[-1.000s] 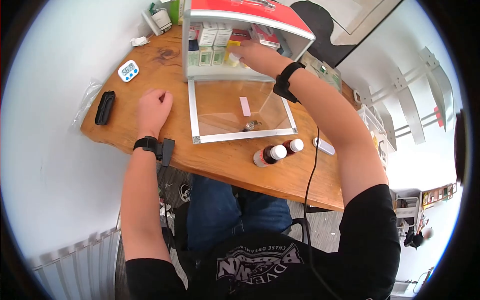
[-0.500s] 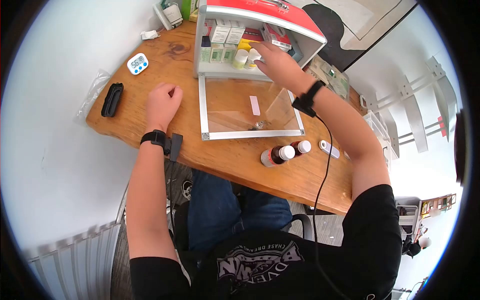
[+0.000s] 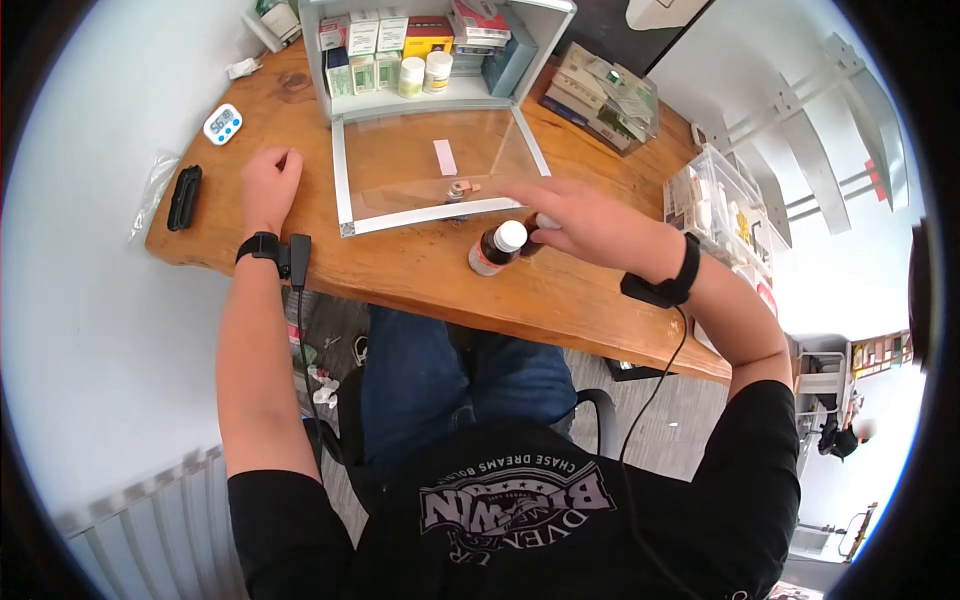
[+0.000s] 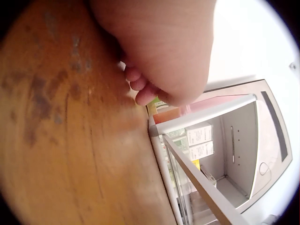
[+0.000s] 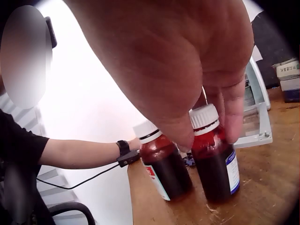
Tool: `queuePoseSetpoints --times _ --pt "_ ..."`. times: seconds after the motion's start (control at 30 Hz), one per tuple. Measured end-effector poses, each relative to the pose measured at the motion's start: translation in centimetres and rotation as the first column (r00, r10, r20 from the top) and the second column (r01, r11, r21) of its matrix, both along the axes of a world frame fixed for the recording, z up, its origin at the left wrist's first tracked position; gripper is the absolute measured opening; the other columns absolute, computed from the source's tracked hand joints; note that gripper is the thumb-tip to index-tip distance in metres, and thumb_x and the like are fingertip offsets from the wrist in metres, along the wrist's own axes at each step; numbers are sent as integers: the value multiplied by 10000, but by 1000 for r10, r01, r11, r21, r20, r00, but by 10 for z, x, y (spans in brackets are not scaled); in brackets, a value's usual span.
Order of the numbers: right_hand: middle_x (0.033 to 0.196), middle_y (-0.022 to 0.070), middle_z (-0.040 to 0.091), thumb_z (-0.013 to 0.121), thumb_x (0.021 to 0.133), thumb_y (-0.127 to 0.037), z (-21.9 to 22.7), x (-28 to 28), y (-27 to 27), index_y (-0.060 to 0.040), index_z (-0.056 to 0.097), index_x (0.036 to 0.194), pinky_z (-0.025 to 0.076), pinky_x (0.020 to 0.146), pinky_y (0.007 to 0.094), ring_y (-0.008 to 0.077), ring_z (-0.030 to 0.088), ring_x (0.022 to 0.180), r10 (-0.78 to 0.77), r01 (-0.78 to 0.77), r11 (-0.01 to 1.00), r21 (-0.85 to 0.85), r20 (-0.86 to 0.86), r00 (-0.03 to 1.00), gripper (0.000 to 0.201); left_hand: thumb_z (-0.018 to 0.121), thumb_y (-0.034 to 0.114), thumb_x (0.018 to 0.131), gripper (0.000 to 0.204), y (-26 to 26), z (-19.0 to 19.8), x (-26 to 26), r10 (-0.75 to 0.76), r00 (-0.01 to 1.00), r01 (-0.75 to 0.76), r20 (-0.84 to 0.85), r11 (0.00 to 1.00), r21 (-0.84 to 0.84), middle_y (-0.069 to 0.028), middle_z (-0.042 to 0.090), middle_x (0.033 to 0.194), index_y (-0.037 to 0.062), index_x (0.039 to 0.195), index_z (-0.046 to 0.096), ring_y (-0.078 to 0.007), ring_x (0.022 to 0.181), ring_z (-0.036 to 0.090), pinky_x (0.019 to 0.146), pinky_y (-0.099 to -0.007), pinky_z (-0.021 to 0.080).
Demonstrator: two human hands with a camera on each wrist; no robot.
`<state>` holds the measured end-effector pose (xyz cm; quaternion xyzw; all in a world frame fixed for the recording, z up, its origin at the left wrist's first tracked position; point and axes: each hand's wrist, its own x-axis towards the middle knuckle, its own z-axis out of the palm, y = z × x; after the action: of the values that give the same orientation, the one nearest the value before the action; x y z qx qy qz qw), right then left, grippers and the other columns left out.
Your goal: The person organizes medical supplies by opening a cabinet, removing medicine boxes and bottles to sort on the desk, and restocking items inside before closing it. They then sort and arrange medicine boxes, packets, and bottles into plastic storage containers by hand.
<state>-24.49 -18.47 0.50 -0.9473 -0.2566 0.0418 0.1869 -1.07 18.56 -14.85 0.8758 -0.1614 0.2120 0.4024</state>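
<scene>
My right hand (image 3: 590,222) is over two dark red-brown medicine bottles with white caps near the table's front edge. In the right wrist view its thumb and fingers lie on either side of the neck of the right-hand bottle (image 5: 215,168), which stands on the table. Beside it stands the other bottle (image 5: 168,171), with a red and white label. My left hand (image 3: 270,185) rests on the table to the left, fingers loosely curled and holding nothing. Ahead is the medicine cabinet (image 3: 470,103) with its clear door (image 3: 400,160) folded down onto the table.
Inside the cabinet stand medicine boxes (image 3: 376,35) and two white bottles (image 3: 411,77). A white timer (image 3: 222,124) and a black case (image 3: 185,198) lie at the left. Right of the cabinet are stacked boxes (image 3: 600,100) and a clear plastic bin (image 3: 725,205).
My right hand has come out of the cabinet, leaving two white bottles in there, and moved down to the dark bottles. The left hand keeps its place on the table.
</scene>
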Motion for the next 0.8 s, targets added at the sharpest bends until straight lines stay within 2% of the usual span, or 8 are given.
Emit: queuePoseSetpoints --times 0.07,0.3,0.53,0.6,0.63,0.7,0.73,0.8 --pt "1182 199 637 663 923 -16 0 -1 9 -144 445 1553 553 931 446 397 666 1071 -16 12 999 -37 -110 994 678 660 241 944 301 0 -1 -1 -1 1000 1 19 1000 23 -217 674 875 -51 888 704 -379 811 642 753 -443 506" --pt "1099 124 654 709 907 -48 1 -18 18 -129 539 1469 569 847 422 353 678 983 72 -73 997 -37 -4 997 592 666 234 937 295 -3 5 -4 40 999 -39 -36 999 13 -213 666 873 -57 904 702 -378 812 639 758 -439 506" --pt "1074 128 658 694 923 -33 3 -10 18 -99 597 1341 570 878 424 350 681 1046 146 -146 989 -13 -11 989 434 672 226 936 280 -1 0 -1 29 999 -30 -32 999 -16 -201 695 910 -49 944 726 -362 833 663 775 -420 524" --pt "1063 143 698 726 917 -55 4 0 15 -97 636 1305 576 861 409 345 701 1019 82 -79 987 141 -18 996 400 672 225 938 279 -2 0 -1 29 999 -30 -35 999 -26 -199 697 910 -48 949 731 -362 833 667 775 -420 526" --pt "1063 143 698 726 917 -55 12 6 14 -97 636 1305 576 861 409 345 701 1019 86 -82 988 132 -21 996 400 671 224 939 278 -2 0 -1 28 999 -29 -37 999 -33 -196 700 909 -46 954 735 -361 834 670 775 -419 529" --pt "1068 146 733 757 907 -79 33 20 13 -82 672 1260 583 857 385 322 730 998 -164 168 976 136 -45 985 363 671 224 939 280 -2 -2 2 31 998 -32 -46 999 -31 -195 701 910 -47 958 736 -360 834 672 774 -418 530" --pt "1007 156 747 764 912 -91 37 34 10 -60 681 1246 595 814 374 295 757 919 -205 193 964 182 50 977 346 671 223 939 281 -1 -3 1 30 998 -31 -49 999 -18 -194 703 910 -48 963 738 -358 833 674 772 -417 530" --pt "944 156 743 751 921 -77 45 64 3 -46 676 1237 602 768 378 278 763 863 -367 363 883 297 -46 929 326 671 223 938 280 -1 -1 -1 31 999 -32 -33 999 -14 -193 703 911 -47 964 740 -355 833 675 773 -417 531"
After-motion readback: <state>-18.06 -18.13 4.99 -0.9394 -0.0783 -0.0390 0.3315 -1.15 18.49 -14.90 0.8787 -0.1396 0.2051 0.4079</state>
